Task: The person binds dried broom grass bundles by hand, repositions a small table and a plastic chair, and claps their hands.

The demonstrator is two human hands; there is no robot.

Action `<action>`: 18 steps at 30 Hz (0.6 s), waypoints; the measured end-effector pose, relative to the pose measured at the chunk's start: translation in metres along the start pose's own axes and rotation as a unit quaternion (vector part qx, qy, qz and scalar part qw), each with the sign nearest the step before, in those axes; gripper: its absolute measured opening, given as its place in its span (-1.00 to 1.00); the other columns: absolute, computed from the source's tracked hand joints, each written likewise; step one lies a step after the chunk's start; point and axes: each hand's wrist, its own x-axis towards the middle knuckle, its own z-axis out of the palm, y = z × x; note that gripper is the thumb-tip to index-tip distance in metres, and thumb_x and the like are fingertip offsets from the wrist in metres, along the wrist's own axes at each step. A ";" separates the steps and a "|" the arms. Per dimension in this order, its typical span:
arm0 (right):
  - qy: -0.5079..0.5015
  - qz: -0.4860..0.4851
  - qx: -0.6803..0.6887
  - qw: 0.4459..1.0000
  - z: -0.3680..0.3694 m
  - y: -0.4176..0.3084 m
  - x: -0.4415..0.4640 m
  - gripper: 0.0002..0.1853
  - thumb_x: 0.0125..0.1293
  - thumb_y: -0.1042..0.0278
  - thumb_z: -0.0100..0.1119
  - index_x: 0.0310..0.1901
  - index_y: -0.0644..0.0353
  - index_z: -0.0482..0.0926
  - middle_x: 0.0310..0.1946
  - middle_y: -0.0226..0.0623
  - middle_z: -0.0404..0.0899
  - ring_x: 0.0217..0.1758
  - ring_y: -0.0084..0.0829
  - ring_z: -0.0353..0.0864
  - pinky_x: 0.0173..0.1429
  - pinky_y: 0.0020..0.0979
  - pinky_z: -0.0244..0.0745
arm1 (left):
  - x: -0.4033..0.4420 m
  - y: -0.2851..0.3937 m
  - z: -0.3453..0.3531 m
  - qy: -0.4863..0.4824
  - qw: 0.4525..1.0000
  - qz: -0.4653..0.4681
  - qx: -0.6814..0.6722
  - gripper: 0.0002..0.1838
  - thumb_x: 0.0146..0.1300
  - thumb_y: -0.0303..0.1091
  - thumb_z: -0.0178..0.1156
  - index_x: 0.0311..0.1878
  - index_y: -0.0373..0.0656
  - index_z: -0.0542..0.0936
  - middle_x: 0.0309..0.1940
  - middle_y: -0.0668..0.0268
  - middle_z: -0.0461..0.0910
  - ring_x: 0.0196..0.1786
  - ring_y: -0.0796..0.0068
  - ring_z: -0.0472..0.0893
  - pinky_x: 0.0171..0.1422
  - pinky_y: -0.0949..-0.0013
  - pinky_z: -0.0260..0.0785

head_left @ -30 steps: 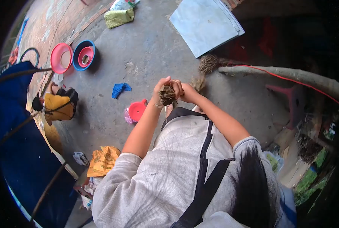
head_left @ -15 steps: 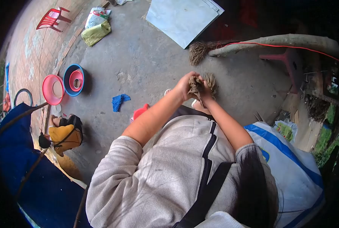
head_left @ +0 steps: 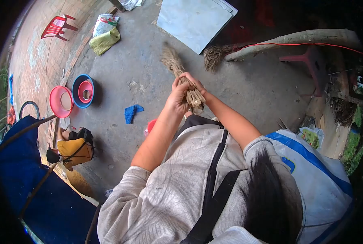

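A bundle of dried straw-like stalks (head_left: 174, 63) is held in front of my body, its feathery end pointing away and up to the left. Its thick, blunt stalk ends face back toward me. My left hand (head_left: 178, 94) is closed around the near part of the bundle. Wrapped over the stalks from the other side is my right hand (head_left: 194, 82), close to the left. Beyond the hands, another brushy bundle (head_left: 214, 57) lies on the floor beside a pale log (head_left: 287, 42).
A white sheet (head_left: 195, 22) lies ahead. To the left are a blue basin (head_left: 75, 97), a pink basin (head_left: 55, 95), a blue cloth (head_left: 131, 113) and a crouching person in yellow (head_left: 73, 150). A large white-blue sack (head_left: 315, 183) stands at my right; a dark red stool (head_left: 311, 67) is farther off.
The bundle has swung over to the left; its feathery end, earlier beside my hands on the right, now points away and left. Both hands moved left with it and keep hold.
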 end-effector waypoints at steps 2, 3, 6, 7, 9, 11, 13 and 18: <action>0.039 0.230 0.224 0.946 0.005 -0.023 0.008 -0.75 0.23 0.21 -0.07 -0.10 0.08 0.34 -0.35 -0.45 0.46 -0.30 -0.55 0.43 -0.19 -0.53 0.35 | -0.004 -0.003 0.002 0.039 0.999 -0.007 -0.037 -0.38 0.11 -0.56 -0.02 0.24 0.01 0.05 -0.07 0.15 0.36 -0.30 0.23 0.57 -0.34 0.21 0.56; -0.006 0.176 0.077 0.981 0.005 -0.030 0.007 -0.76 0.20 0.26 -0.05 -0.10 0.08 0.33 -0.35 -0.44 0.46 -0.29 -0.56 0.43 -0.19 -0.54 0.35 | -0.008 -0.003 0.003 0.048 0.998 -0.001 -0.049 -0.40 0.10 -0.55 -0.01 0.22 0.00 0.07 -0.09 0.15 0.37 -0.30 0.20 0.57 -0.35 0.20 0.56; -0.043 0.128 -0.066 0.989 0.014 -0.073 0.000 -0.74 0.14 0.37 -0.02 -0.10 0.09 0.30 -0.35 -0.37 0.47 -0.26 -0.56 0.42 -0.19 -0.53 0.35 | -0.028 0.014 0.012 0.001 0.999 0.016 -0.049 -0.35 0.06 -0.58 0.01 0.23 0.01 0.06 -0.15 0.14 0.40 -0.34 0.16 0.57 -0.33 0.19 0.55; -0.031 0.106 -0.091 0.990 0.017 -0.083 -0.004 -0.73 0.14 0.38 -0.02 -0.10 0.10 0.29 -0.34 -0.35 0.47 -0.26 -0.56 0.42 -0.20 -0.53 0.35 | -0.041 0.025 0.022 0.003 1.000 0.000 -0.024 -0.31 0.05 -0.58 0.01 0.25 0.03 0.03 -0.17 0.12 0.40 -0.34 0.14 0.57 -0.33 0.18 0.55; -0.008 0.138 -0.022 0.990 0.017 -0.080 -0.009 -0.73 0.14 0.34 -0.01 -0.12 0.11 0.25 -0.32 -0.32 0.45 -0.26 -0.55 0.42 -0.22 -0.49 0.36 | -0.048 0.036 0.021 -0.016 0.999 -0.035 -0.014 -0.22 0.05 -0.58 0.04 0.30 0.09 -0.06 -0.18 0.06 0.40 -0.32 0.06 0.57 -0.31 0.15 0.53; 0.003 0.124 0.005 0.992 0.006 -0.037 -0.024 -0.74 0.14 0.34 0.00 -0.14 0.12 0.25 -0.32 -0.31 0.45 -0.28 -0.54 0.42 -0.23 -0.47 0.36 | -0.042 0.033 0.014 -0.026 0.996 -0.072 -0.046 -0.23 0.06 -0.56 0.05 0.30 0.09 -0.07 -0.18 0.03 0.40 -0.32 0.04 0.56 -0.32 0.16 0.52; 0.029 0.107 -0.003 0.994 -0.006 0.009 -0.043 -0.74 0.12 0.32 0.04 -0.19 0.13 0.24 -0.38 -0.28 0.44 -0.33 -0.49 0.43 -0.25 -0.42 0.37 | -0.028 0.020 0.000 -0.040 0.989 -0.127 -0.068 -0.35 0.11 -0.48 0.04 0.25 0.03 0.02 -0.21 -0.02 0.42 -0.34 0.02 0.54 -0.36 0.15 0.50; 0.036 0.176 -0.235 0.955 -0.031 0.018 -0.098 -0.66 0.08 0.29 0.10 -0.17 0.15 0.20 -0.41 -0.25 0.45 -0.36 -0.46 0.44 -0.23 -0.41 0.37 | 0.015 -0.017 -0.034 -0.035 0.950 -0.298 -0.090 -0.54 0.11 -0.44 0.00 0.09 0.05 0.15 -0.25 -0.07 0.45 -0.36 0.00 0.52 -0.47 0.22 0.46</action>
